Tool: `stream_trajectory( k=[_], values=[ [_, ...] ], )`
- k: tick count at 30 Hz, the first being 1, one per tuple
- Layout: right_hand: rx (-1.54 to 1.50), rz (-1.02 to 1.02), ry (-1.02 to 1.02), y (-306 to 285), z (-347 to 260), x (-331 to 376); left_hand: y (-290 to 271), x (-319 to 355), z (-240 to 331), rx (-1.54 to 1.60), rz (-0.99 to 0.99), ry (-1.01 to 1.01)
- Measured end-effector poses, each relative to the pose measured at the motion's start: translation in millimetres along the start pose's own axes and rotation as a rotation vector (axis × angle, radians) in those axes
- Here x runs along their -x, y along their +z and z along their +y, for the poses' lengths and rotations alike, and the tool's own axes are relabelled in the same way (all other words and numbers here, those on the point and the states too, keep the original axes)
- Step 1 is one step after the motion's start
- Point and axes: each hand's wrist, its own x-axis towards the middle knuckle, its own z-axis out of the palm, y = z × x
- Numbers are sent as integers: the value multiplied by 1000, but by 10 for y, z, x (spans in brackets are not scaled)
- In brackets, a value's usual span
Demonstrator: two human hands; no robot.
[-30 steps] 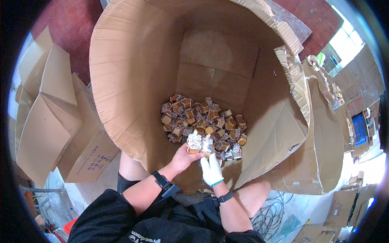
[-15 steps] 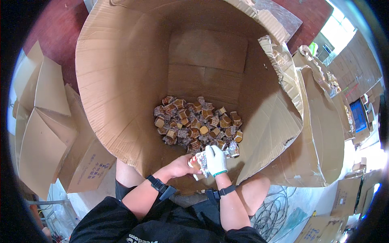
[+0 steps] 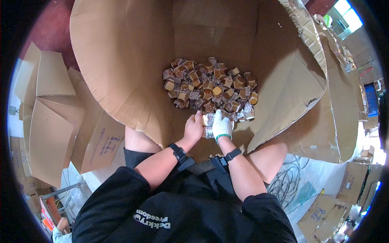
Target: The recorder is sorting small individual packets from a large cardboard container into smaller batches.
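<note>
In front of me, inside the large cardboard box, my two hands hold a small bubble-wrapped piece (image 3: 208,131), pale and shiny on the side that shows. My bare left hand (image 3: 193,127) is closed against its left side, thumb upward. My right hand (image 3: 222,124), in a white knit glove with a green cuff, grips it from the right. Just beyond lies a heap of small brown house-shaped ornaments (image 3: 208,84), many in clear bubble wrap. The fingertips under the held piece are hidden.
The large box's wall (image 3: 109,52) curves around my hands, and its torn right flap (image 3: 289,93) folds inward. Open cartons (image 3: 52,129) stand at left. Another large carton (image 3: 342,117) is at right. Coiled cables (image 3: 285,182) lie on the floor beside my right leg.
My view has shifted, so the box and heap appear higher. Between my hands the held piece has turned: its brown-and-red side no longer shows. My left thumb now points up.
</note>
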Motion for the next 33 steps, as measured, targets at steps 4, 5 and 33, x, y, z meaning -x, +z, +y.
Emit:
stream_trajectory(
  k=[4, 5, 33],
  values=[
    [-24, 125, -159, 272, 389, -284, 34, 22, 132, -58, -34, 35],
    [-152, 26, -149, 157, 245, -155, -4, 65, 167, 43, -18, -9],
    [-348, -45, -953, -476, -142, 359, -156, -78, 369, 1238, -809, -364]
  ],
)
